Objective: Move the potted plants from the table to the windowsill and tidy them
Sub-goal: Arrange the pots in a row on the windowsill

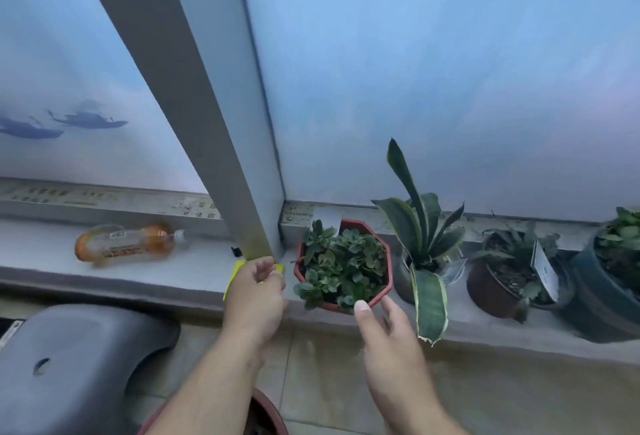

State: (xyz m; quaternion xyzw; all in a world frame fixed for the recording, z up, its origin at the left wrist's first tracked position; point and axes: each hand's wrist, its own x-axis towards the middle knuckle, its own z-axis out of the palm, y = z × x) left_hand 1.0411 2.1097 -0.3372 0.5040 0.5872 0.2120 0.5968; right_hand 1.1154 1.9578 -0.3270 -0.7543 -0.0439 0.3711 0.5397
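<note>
On the windowsill [194, 282], just right of the grey window post [194, 116], sat a red eight-sided pot [381, 291] of small green leaves, at the left end of a row of plants. Beside it on the right stood a tall plant with long striped leaves [420, 226], then a brown pot [488, 291] with a white label, then a dark pot [602, 299] at the frame's edge. The right hand [388, 337] hovered open, thumb at the red pot's near rim, gripping nothing. The left hand [258, 291] was curled around a yellow object [236, 270] at the post's base. Left of the post an orange bottle [128, 244] lay on its side.
</note>
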